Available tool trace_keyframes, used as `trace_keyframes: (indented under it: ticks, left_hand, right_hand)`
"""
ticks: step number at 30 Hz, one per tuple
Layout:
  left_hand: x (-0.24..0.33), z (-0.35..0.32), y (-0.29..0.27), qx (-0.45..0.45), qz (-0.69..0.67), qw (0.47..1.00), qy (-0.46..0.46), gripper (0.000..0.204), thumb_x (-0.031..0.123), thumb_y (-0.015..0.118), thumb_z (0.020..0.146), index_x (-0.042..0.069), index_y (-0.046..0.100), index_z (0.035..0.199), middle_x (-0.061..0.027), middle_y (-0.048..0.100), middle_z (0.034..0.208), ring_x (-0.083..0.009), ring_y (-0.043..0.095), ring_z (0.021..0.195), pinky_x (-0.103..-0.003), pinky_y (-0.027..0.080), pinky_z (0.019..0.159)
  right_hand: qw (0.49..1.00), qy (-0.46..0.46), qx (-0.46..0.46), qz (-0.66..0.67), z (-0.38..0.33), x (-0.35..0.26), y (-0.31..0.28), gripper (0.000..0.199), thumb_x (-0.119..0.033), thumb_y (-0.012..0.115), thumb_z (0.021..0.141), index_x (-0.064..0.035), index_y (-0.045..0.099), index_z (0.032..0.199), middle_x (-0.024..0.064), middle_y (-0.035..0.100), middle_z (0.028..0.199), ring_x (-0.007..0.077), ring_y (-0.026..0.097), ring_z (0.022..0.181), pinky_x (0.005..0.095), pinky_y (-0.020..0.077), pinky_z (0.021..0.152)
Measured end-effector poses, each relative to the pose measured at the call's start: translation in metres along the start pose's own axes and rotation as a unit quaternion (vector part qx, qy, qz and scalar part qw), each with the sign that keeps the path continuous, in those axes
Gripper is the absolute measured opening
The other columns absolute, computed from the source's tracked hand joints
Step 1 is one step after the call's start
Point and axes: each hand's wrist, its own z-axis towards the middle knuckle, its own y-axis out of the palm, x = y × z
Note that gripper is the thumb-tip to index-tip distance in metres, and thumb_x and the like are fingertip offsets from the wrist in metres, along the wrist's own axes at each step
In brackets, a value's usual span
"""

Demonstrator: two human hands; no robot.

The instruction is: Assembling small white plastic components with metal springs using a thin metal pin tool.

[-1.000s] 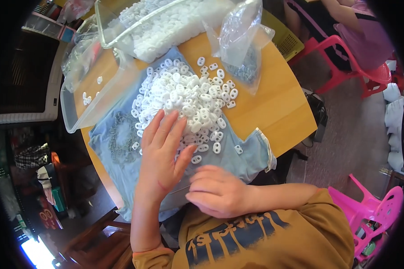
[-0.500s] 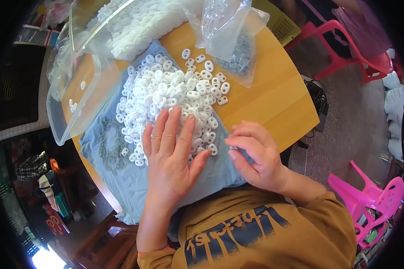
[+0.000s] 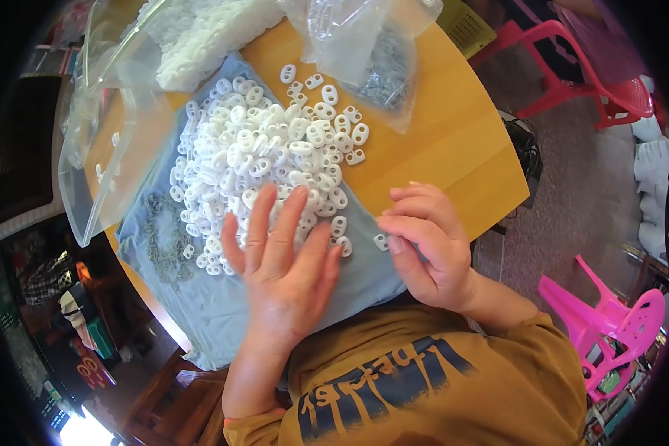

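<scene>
A heap of small white plastic rings (image 3: 264, 152) lies on a light blue cloth (image 3: 201, 297) spread over a round wooden table (image 3: 453, 141). My left hand (image 3: 282, 264) rests flat on the cloth with fingers spread, its fingertips on the near edge of the heap. My right hand (image 3: 427, 249) sits at the cloth's right edge with fingers curled, next to one stray white ring (image 3: 381, 241). Whether it pinches anything I cannot tell. A small pile of grey bits (image 3: 163, 234) lies on the cloth to the left.
A clear plastic bag (image 3: 375, 56) with grey bits stands at the back. A bag of white parts (image 3: 201, 33) and a clear plastic tub (image 3: 108, 160) sit at back left. Pink plastic chairs (image 3: 617, 327) stand to the right. Clutter fills the floor at left.
My right hand has moved right, from in front of my chest to the cloth's right edge. My left hand has slid slightly toward me along the heap. The view shifted closer.
</scene>
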Motion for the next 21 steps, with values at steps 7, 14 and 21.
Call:
trace_keyframes:
  ticks: [7, 14, 21]
  left_hand:
    - [-0.001, -0.004, -0.003, 0.01, -0.021, 1.0, -0.022, 0.017, 0.013, 0.071, 0.069, 0.01, 0.066, 0.085, -0.0097, 0.054, 0.121, -0.0307, 0.043, 0.122, -0.048, 0.017, 0.105]
    - [0.022, 0.006, 0.007, 0.056, 0.017, 0.998, 0.029, 0.02, 0.017, 0.07, 0.07, 0.012, 0.065, 0.089, -0.0052, 0.056, 0.115, -0.0228, 0.05, 0.112, -0.044, 0.023, 0.099]
    - [0.033, 0.005, 0.018, 0.007, 0.002, 0.999, 0.054, 0.024, 0.018, 0.057, 0.074, 0.009, 0.06, 0.096, 0.0005, 0.052, 0.087, -0.0146, 0.048, 0.086, -0.033, 0.029, 0.076]
  right_hand:
    - [0.999, -0.023, 0.025, 0.012, -0.004, 0.002, 0.0, 0.019, 0.0, 0.063, 0.072, -0.0031, 0.063, 0.091, 0.0091, 0.059, 0.087, 0.0292, 0.058, 0.086, 0.0416, 0.0443, 0.082]
    - [0.998, -0.033, 0.045, 0.019, 0.0, 0.003, -0.001, 0.017, 0.0, 0.063, 0.073, -0.0026, 0.063, 0.09, 0.0102, 0.06, 0.087, 0.0292, 0.058, 0.085, 0.0414, 0.045, 0.08]
    - [0.996, -0.051, 0.064, 0.026, 0.001, 0.001, -0.001, 0.017, 0.001, 0.062, 0.072, -0.0025, 0.062, 0.089, 0.011, 0.059, 0.086, 0.0297, 0.058, 0.083, 0.042, 0.0451, 0.079]
